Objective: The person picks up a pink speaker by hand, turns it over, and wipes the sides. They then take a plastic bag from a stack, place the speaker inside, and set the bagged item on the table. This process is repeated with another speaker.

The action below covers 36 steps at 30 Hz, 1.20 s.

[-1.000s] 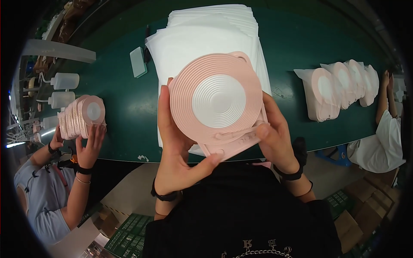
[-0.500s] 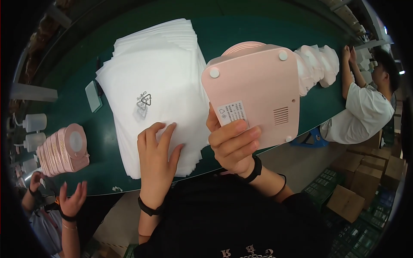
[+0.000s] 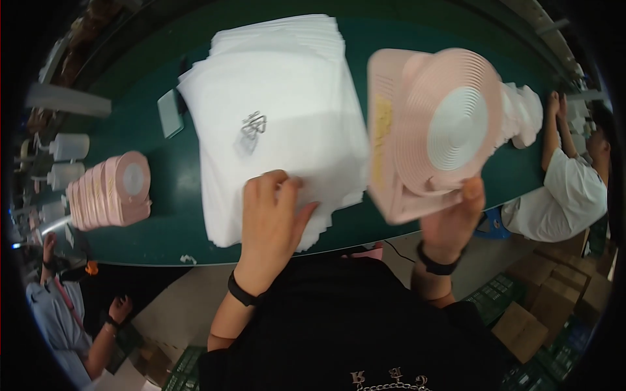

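Note:
A pink appliance (image 3: 424, 140) with a round ribbed disc and a pale centre is held up over the table's right part. My right hand (image 3: 454, 225) grips it from below, thumb at its lower right corner; most of the other fingers are hidden behind it. A tall, uneven stack of thin white packing bags (image 3: 293, 78) lies in the middle of the table. On the near part of its top bag rests my left hand (image 3: 274, 212), fingers bent and thumb apart, holding nothing I can see.
A row of similar pink appliances (image 3: 114, 189) stands at the left. White-wrapped pieces (image 3: 525, 117) lie at the right. A pale flat box (image 3: 171, 114) sits beside the stack on the green table (image 3: 176, 215). Co-workers sit at both sides; cartons (image 3: 521, 329) are at lower right.
My right hand has turned the appliance from its footed underside to its ribbed disc side and moved it right. My left hand stays on the stack. The whole view has shifted.

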Available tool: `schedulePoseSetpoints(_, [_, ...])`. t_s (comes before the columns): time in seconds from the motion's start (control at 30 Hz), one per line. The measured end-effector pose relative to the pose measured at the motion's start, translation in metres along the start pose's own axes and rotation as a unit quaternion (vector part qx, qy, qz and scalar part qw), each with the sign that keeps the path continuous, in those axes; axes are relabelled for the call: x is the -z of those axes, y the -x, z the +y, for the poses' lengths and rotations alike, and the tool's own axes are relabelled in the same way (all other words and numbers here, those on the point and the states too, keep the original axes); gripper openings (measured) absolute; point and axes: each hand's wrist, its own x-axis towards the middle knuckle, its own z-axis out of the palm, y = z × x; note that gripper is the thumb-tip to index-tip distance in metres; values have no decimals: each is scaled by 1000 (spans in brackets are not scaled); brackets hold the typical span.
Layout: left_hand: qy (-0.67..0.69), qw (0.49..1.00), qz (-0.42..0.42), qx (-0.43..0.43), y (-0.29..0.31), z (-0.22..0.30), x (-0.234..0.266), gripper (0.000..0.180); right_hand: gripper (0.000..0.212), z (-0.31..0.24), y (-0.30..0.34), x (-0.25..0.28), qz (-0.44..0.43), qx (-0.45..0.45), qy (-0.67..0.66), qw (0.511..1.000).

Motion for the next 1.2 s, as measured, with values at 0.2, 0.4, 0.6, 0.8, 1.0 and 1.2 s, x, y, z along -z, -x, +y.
schedulePoseSetpoints(0.2, [-46, 997, -47, -31, -1, -15, -8, 21, 71, -28, 4, 39, 10, 29, -99, 995])
schedulePoseSetpoints(0.4, [75, 997, 26, -15, -8, -18, 1, 7, 78, -24, 12, 57, 48, 52, -26, 997])
schedulePoseSetpoints(0.6, [313, 943, -26, 111, -12, -13, 12, 7, 79, 1, 15, 46, -103, -191, -155, 964])
schedulePoseSetpoints(0.8, [473, 863, -59, 169, -19, 2, 15, 9, 81, 47, 38, 20, -91, -274, 28, 957])
schedulePoseSetpoints(1.0, [580, 779, 20, 237, -12, -17, -5, 14, 73, 71, 13, -3, -58, -198, 59, 977])
schedulePoseSetpoints(1.2, [765, 495, 135, 388, -22, -23, 29, 21, 71, 37, 4, 35, -3, -134, 27, 991])
